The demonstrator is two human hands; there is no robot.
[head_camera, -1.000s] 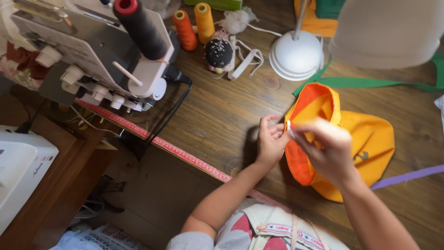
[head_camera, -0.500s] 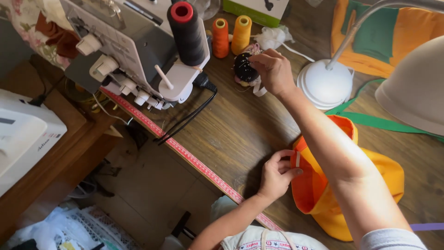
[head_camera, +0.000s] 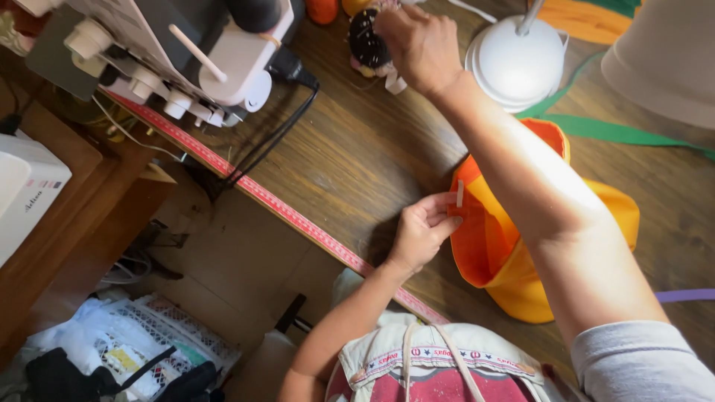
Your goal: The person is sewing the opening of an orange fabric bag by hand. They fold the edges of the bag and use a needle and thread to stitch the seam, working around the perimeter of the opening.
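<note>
While the left hand [head_camera: 421, 231] pinches a small white strip [head_camera: 459, 193] against the edge of the orange fabric piece [head_camera: 521, 246], keeping both in place at table centre, the right hand [head_camera: 421, 45] reaches to 12 o'clock. Its fingers close over the dark pincushion [head_camera: 366, 41]; whether they grip anything I cannot tell.

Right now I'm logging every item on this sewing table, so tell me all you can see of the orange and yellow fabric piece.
The orange and yellow fabric piece lies crumpled on the wooden table, near its front edge. It looks like soft cloth, orange at its upper and left folds, yellow lower down and at the right. The left hand pinches its left edge, holding a small white strip there. The right forearm crosses above it, hiding its middle.
</note>
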